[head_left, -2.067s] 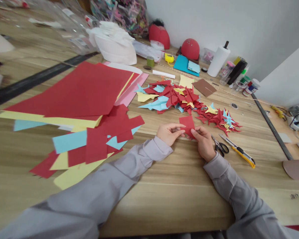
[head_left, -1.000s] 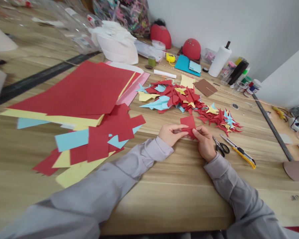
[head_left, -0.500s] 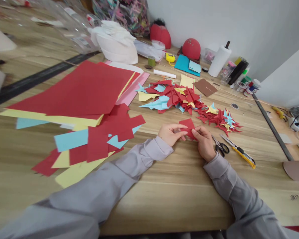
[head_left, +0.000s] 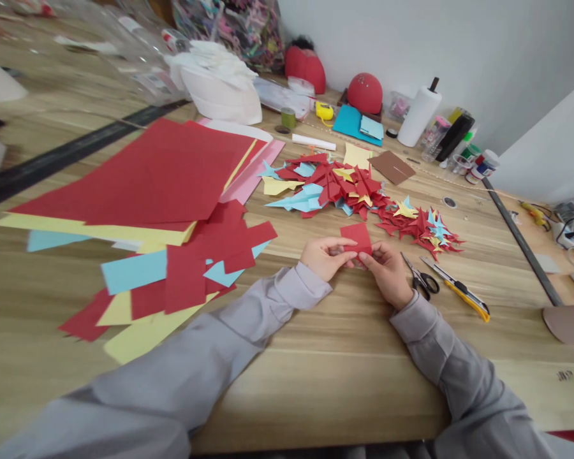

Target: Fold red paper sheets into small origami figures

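The one head-worn view looks forward and down from above and behind the left grip [head_left: 324, 256] and right grip [head_left: 386, 274]. It sits fairly near them, taking in the surface [head_left: 344, 395] around them and the wall [head_left: 459, 51] beyond.

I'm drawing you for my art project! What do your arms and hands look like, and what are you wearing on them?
The left sleeve and right sleeve are long, loose and pale grey, with wide cuffs. The left hand and right hand are bare, without gloves.

White wall [head_left: 402, 44], white panel [head_left: 550, 153] at right, light wood-grain table [head_left: 325, 395], black strip [head_left: 519, 239] between table sections
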Demonstrator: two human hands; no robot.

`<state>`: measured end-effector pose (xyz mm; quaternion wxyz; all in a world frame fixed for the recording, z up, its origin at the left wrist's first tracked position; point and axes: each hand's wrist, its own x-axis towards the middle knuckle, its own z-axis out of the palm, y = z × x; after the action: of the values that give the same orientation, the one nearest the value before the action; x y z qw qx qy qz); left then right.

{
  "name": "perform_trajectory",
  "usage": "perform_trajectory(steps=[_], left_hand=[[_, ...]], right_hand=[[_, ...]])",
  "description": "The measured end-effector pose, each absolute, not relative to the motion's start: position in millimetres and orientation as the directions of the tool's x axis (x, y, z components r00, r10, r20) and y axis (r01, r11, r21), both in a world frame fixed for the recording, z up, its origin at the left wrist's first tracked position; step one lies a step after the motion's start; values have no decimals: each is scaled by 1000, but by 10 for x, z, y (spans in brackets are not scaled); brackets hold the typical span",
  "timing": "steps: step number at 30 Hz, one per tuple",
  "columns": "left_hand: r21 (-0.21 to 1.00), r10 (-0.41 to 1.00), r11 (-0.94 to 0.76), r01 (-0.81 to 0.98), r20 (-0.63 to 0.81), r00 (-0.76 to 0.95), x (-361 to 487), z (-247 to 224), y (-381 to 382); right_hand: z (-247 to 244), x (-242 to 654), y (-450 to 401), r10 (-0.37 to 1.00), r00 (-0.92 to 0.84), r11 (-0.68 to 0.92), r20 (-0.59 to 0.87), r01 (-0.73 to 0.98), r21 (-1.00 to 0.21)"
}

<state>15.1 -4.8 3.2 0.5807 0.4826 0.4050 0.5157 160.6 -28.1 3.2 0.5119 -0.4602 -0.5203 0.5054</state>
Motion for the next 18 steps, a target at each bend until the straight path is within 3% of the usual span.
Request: perform_trajectory(steps=[18], left_hand=[[981, 989, 7, -196, 22, 143, 146, 34, -50]], right_hand=[[23, 1609, -275, 995, -54, 80, 81, -21, -997]])
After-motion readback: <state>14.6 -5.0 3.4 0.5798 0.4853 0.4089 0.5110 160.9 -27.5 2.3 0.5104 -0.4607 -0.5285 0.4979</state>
